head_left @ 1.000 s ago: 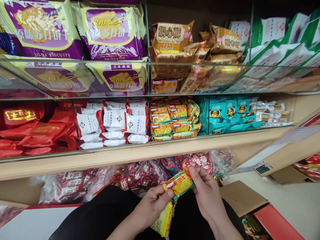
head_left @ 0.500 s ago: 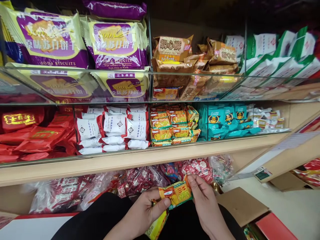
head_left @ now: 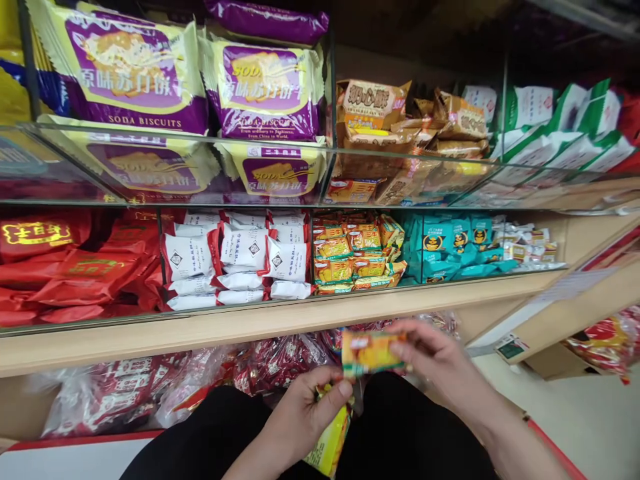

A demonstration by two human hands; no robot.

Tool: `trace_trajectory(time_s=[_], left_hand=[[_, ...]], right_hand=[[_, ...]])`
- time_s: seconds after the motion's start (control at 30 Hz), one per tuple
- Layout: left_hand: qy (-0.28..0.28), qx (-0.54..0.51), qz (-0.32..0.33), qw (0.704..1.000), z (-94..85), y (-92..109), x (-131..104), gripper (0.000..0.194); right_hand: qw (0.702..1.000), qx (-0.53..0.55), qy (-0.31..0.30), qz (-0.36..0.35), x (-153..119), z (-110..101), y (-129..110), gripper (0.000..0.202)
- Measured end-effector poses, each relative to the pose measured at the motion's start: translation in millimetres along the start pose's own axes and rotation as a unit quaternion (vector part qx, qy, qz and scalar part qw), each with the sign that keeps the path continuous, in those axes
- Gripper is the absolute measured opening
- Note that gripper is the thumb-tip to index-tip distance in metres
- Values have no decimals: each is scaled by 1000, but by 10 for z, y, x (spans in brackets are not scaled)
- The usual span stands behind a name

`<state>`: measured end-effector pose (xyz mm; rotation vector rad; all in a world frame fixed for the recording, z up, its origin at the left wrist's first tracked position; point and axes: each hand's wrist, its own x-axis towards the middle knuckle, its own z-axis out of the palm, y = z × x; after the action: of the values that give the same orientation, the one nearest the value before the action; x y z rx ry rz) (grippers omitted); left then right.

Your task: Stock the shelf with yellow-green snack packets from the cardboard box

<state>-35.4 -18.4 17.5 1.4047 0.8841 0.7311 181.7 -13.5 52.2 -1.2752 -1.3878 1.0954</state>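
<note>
My right hand [head_left: 440, 357] pinches the right end of a small yellow-orange biscuit packet [head_left: 369, 352], somewhat blurred, in front of the lower shelf edge. Just below and to the left, my left hand [head_left: 310, 413] is closed around another yellow packet [head_left: 331, 441], which hangs down over my lap. The left fingertips are close to the lower edge of the raised packet; whether they touch it I cannot tell. Packets of the same yellow-orange look [head_left: 363, 240] are stacked in the middle compartment of the shelf above my hands.
Red packets [head_left: 90, 273], white-and-red packets [head_left: 240, 253] and teal packets [head_left: 453, 240] fill neighbouring compartments behind glass. Purple soda biscuit packs [head_left: 270, 87] stand on the upper shelf. A wooden shelf edge [head_left: 225, 327] runs above my hands, with bagged sweets [head_left: 125, 393] underneath. A cardboard box [head_left: 555, 360] sits at right.
My right hand has lifted the yellow-orange packet up and away from my left hand. The left hand keeps the other packet. The view has shifted slightly left.
</note>
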Motion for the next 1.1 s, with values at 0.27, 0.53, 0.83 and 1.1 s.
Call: trace_trajectory(time_s=[0.27, 0.53, 0.83, 1.1], left_hand=[[68, 8, -28, 997, 30, -94, 47, 29], [27, 12, -28, 999, 100, -47, -12, 30], [-1, 4, -49, 999, 114, -15, -17, 27], [-7, 30, -49, 998, 130, -32, -25, 31]], right_hand=[[910, -69, 309, -269, 1028, 28, -423, 31], [738, -441, 464, -213, 1602, 108, -374, 21], [696, -570, 426, -95, 1815, 155, -621, 32], [724, -558, 391, -110, 2063, 99, -698, 40]])
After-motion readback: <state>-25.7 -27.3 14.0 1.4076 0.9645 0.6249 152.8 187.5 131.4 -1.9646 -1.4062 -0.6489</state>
